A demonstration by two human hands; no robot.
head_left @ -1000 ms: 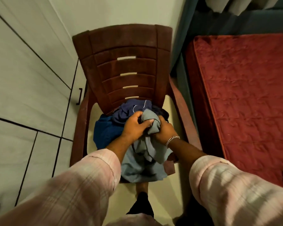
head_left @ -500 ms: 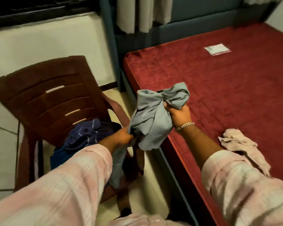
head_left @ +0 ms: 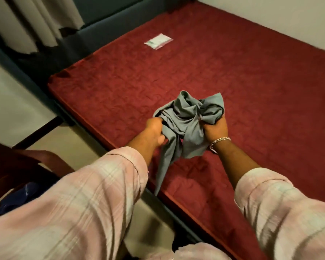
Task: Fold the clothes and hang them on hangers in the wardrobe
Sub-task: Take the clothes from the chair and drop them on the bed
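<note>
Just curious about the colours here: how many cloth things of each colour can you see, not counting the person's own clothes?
Grey: 1, the garment held by both hands, left hand, right hand
Red: 1, the bed cover
Blue: 1, the clothes on the chair
Pale: 1, the curtain
Total: 4

Both arms wear long sleeves of pale pink fabric with a faint plaid pattern of lighter whitish lines, left sleeve (head_left: 86, 199) and right sleeve (head_left: 281, 209). Cuffs are pushed back, forearms bare. A silver chain-link bracelet (head_left: 220, 141) circles the right wrist. The fabric shows soft creases.
</note>
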